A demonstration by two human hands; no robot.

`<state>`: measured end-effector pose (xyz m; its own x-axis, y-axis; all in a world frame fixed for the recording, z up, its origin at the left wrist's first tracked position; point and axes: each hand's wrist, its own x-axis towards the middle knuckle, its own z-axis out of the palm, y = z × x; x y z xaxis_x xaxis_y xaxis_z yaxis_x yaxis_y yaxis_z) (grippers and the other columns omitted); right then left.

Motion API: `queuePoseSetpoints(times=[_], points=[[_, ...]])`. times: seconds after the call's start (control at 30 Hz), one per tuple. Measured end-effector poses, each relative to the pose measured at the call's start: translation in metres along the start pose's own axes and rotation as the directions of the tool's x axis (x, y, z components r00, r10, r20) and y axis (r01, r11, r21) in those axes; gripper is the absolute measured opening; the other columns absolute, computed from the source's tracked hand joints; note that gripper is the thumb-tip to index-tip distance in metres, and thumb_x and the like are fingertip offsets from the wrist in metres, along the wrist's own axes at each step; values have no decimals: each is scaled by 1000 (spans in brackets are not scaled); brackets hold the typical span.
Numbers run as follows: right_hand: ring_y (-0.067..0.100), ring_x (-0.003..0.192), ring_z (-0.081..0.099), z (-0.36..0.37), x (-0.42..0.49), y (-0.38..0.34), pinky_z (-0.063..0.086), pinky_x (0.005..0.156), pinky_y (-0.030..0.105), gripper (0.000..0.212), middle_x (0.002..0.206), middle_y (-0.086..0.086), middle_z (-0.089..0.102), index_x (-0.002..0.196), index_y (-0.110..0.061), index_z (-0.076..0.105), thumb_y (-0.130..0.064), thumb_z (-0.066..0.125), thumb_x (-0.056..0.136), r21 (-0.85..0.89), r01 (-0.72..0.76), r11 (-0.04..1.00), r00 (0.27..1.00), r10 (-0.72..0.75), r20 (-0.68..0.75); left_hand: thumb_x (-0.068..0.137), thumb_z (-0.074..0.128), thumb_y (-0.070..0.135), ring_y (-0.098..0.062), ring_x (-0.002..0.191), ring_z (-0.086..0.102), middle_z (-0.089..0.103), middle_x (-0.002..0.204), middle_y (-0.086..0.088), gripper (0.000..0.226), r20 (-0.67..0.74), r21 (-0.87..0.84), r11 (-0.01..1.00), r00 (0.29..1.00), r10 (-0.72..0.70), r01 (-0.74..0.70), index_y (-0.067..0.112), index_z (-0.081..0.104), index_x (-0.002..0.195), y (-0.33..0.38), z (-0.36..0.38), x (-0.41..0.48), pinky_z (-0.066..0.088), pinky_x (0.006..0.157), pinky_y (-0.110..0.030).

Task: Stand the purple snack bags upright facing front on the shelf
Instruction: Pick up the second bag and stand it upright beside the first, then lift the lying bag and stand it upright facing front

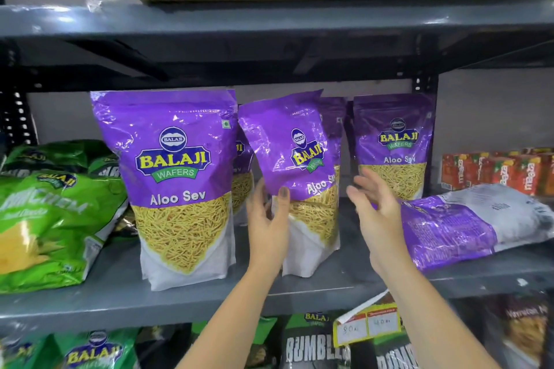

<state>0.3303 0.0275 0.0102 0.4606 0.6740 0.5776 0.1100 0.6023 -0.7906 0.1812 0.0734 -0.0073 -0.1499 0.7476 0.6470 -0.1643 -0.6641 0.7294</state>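
Two hands on this one: left hand (pixel 266 219) pinches the middle bag (pixel 302 183) at its left edge, thumb on the front, while the right hand (pixel 374 207) hovers open just beside it. That bag stands on the shelf (pixel 120 293) but tilts and twists. I'd square the base, turn it front. One bag lying flat (pixel 467 222) waits at right.
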Motion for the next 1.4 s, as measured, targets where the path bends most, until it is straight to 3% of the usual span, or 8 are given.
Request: queuePoseSetpoints(times=[0.2, 0.5, 0.73, 0.87, 1.0, 1.17, 1.27, 1.4], points=[[10, 113, 58, 1, -5, 17, 46, 85, 18, 107, 130, 2, 58, 147, -23, 31, -51, 77, 54, -55, -209, 976, 943, 216, 252, 101, 42, 36, 16, 92, 59, 60, 111, 18, 24, -90, -100, 984, 983, -159, 150, 26, 46, 121, -4, -2, 12, 45, 83, -11], [13, 97, 63, 1, -25, 15, 54, 89, 41, 76, 109, 0, 64, 113, -40, 56, -71, 77, 47, -197, 11, 980, 997, 4, 77, 101, 37, 42, -18, 75, 57, 67, 82, -5, 40, -244, 24, 996, 967, -73, 82, 14, 61, 85, -4, 12, 10, 45, 75, -37], [5, 110, 53, -20, -22, 2, 39, 85, 12, 83, 121, -9, 50, 134, -33, 44, -80, 49, 66, -424, 101, 900, 985, -31, 169, 96, 52, 25, -33, 128, 46, 46, 138, -13, 44, -454, 136, 985, 878, 155, -104, 4, 43, 133, 18, 18, -30, 36, 109, -53], [13, 101, 62, -69, 12, -12, 47, 87, 26, 32, 108, -6, 62, 110, -25, 65, -43, 59, 84, -568, 206, 797, 972, -232, 28, 88, 54, 21, -19, 117, 53, 50, 128, 9, 40, -32, 223, 834, 851, 523, -504, 25, 48, 128, 29, 49, -99, 45, 97, -37], [32, 103, 63, -143, 50, -8, 46, 84, 35, 25, 109, 12, 69, 107, -11, 68, -17, 64, 83, -814, 98, 573, 966, -252, -61, 88, 48, 25, -13, 135, 40, 29, 153, 8, 64, 453, 380, 891, 890, 57, -250, 28, 24, 147, 20, 105, -102, 37, 112, -30], [44, 125, 47, -201, 59, 19, 36, 107, 52, 43, 132, 28, 54, 125, -5, 60, -24, 55, 87, -963, -95, 254, 991, -65, -115, 90, 52, 20, -40, 148, 18, -4, 163, -19, 84, 322, 603, 738, 754, -572, 302, 10, -1, 154, 6, 167, -40, 22, 117, -39], [43, 140, 29, -207, 54, 30, 20, 117, 48, 47, 147, 30, 39, 133, -5, 54, -28, 53, 92, -936, -135, 324, 989, -18, -149, 82, 51, 11, -37, 121, 54, 40, 145, -16, 54, 247, 478, 784, 796, -553, 396, 22, 41, 134, -2, 183, -24, 47, 101, -37], [41, 144, 21, -207, 48, 25, 15, 117, 47, 51, 153, 26, 31, 142, -9, 43, -33, 38, 97, -917, -147, 370, 986, -16, -165, 74, 55, 1, -30, 104, 63, 58, 121, -7, 40, 262, 448, 882, 921, -288, 148, 21, 63, 108, 11, 197, -5, 54, 87, -37]])
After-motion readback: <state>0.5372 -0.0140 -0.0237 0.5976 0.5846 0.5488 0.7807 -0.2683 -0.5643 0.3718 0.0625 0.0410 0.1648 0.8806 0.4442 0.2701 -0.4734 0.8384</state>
